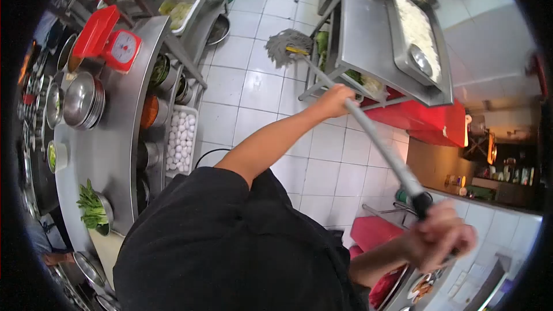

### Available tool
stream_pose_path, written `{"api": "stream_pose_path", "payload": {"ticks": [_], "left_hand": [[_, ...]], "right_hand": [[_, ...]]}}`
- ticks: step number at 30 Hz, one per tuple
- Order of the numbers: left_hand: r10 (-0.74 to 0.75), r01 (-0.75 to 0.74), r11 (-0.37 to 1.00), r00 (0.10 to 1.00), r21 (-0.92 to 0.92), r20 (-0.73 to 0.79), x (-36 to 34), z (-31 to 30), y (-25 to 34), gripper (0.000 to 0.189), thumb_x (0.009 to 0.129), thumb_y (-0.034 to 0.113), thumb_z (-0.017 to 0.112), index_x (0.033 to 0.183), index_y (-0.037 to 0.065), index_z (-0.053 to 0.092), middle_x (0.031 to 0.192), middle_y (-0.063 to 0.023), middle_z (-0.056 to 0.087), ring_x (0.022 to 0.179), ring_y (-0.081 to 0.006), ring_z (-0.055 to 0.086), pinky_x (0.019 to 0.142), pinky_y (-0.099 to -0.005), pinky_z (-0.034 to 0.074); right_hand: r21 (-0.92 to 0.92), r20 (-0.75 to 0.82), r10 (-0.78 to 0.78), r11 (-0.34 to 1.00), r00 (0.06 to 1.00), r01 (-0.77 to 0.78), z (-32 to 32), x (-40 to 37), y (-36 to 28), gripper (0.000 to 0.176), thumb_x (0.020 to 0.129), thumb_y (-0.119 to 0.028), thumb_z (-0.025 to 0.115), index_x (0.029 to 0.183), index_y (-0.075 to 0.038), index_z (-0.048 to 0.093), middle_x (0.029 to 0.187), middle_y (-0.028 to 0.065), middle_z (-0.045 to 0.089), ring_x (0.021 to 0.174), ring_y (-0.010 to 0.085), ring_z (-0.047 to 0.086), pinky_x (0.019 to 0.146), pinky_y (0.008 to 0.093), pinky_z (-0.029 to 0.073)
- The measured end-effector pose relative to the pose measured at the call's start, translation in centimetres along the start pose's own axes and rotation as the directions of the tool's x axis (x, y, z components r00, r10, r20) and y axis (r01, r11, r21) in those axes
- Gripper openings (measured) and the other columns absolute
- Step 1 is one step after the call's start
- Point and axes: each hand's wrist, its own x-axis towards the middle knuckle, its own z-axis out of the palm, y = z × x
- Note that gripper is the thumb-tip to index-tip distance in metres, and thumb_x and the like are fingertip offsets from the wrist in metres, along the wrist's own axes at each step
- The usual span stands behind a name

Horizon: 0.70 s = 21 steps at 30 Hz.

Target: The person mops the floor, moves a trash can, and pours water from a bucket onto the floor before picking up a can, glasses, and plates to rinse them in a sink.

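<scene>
A string mop stretches across the middle of the view, its grey strands [283,45] lying on the white tiled floor [239,89] beside the steel table's leg. My left hand [336,101] is closed around the pole, partway down the metal mop handle [383,141]. At the black-gripped top end, my right hand [440,237] is wrapped around the handle, slightly blurred. A yellow clamp [296,50] joins strands and pole.
On the right, a steel table [368,34] bears a tray of white food [416,29]. A steel counter [118,138] at left holds a red scale [122,49] and stacked bowls [83,101]. Eggs [181,138] sit on a low shelf. Another person's hand [57,259] shows at lower left.
</scene>
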Motion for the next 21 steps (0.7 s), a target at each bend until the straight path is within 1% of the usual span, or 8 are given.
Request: {"api": "stream_pose_path", "payload": {"ticks": [2,5,6,8,12,16,17,21], "left_hand": [[-0.060,0.060,0.998,0.998,0.007,-0.031,2.0,-0.4,3.0,0.027,0.079,0.026,0.072,0.066,0.006,0.060,0.068,-0.0137,0.060,0.073,-0.0363,0.058,0.071,-0.0458,0.044],[-0.092,0.094,0.995,0.991,0.020,-0.099,2.1,-3.2,8.1,0.030,0.079,0.025,0.071,0.062,0.005,0.058,0.066,-0.0160,0.060,0.071,-0.0380,0.059,0.069,-0.0470,0.044],[-0.099,0.101,0.995,0.987,0.005,-0.124,2.0,-4.0,9.9,0.030,0.079,0.025,0.071,0.061,0.005,0.058,0.066,-0.0165,0.060,0.071,-0.0384,0.059,0.068,-0.0473,0.044],[-0.146,0.144,0.989,0.987,-0.031,-0.069,0.9,-6.0,12.5,0.029,0.081,0.025,0.068,0.063,0.005,0.059,0.064,-0.0168,0.060,0.067,-0.0385,0.059,0.065,-0.0471,0.045],[-0.298,0.303,0.953,0.941,-0.010,0.161,-1.7,-10.8,16.6,0.030,0.083,0.029,0.065,0.067,0.004,0.061,0.057,-0.0163,0.059,0.058,-0.0384,0.060,0.060,-0.0470,0.047],[-0.362,0.367,0.929,0.858,0.058,0.364,-4.8,-12.9,17.8,0.028,0.083,0.031,0.064,0.070,0.006,0.063,0.057,-0.0165,0.059,0.058,-0.0387,0.061,0.060,-0.0480,0.048],[-0.371,0.373,0.925,0.846,0.072,0.384,-5.3,-12.7,17.6,0.027,0.082,0.031,0.065,0.071,0.007,0.063,0.058,-0.0165,0.060,0.060,-0.0386,0.062,0.061,-0.0481,0.049],[-0.399,0.426,0.902,0.755,0.073,0.520,-5.9,-9.7,15.7,0.022,0.075,0.032,0.069,0.081,0.011,0.067,0.065,-0.0152,0.064,0.068,-0.0373,0.063,0.064,-0.0471,0.049]], "right_hand": [[-0.324,-0.103,-0.151,0.940,0.983,0.110,-0.4,4.4,0.0,0.011,0.090,-0.007,0.046,0.092,0.001,0.040,0.051,0.0000,0.033,0.045,0.0112,0.029,0.051,0.0326,0.031],[0.363,0.095,0.055,0.928,0.994,-0.086,-6.2,12.1,-1.8,0.019,0.087,-0.006,0.046,0.070,-0.005,0.053,0.051,-0.0025,0.031,0.048,0.0103,0.029,0.058,0.0314,0.027],[0.329,0.184,0.044,0.939,0.982,-0.104,-9.2,14.7,-2.0,0.026,0.088,-0.014,0.050,0.062,-0.011,0.046,0.051,-0.0008,0.041,0.051,0.0106,0.040,0.063,0.0320,0.033],[0.444,0.153,-0.014,0.894,0.988,-0.056,-16.4,18.2,-1.9,0.021,0.081,-0.027,0.057,0.082,-0.007,0.050,0.055,0.0000,0.046,0.052,0.0125,0.048,0.065,0.0343,0.041],[0.518,0.205,-0.111,0.855,0.972,-0.012,-3.3,20.3,-1.8,0.018,0.091,-0.020,0.058,0.106,-0.011,0.057,0.061,-0.0097,0.051,0.050,0.0011,0.049,0.051,0.0247,0.044],[0.946,-0.301,-0.116,0.091,0.946,0.312,4.3,18.2,0.7,0.019,0.091,-0.026,0.059,0.097,-0.008,0.057,0.061,-0.0064,0.049,0.053,0.0076,0.051,0.049,0.0247,0.039],[0.962,-0.264,-0.122,0.045,0.957,0.271,3.5,17.4,1.7,0.017,0.091,-0.023,0.058,0.093,-0.007,0.055,0.062,-0.0047,0.050,0.054,0.0071,0.051,0.052,0.0239,0.039],[0.713,0.461,0.054,0.572,0.886,-0.406,-14.8,16.3,6.6,0.016,0.091,-0.013,0.053,0.080,-0.003,0.051,0.065,0.0021,0.054,0.058,0.0050,0.048,0.064,0.0205,0.037]]}}
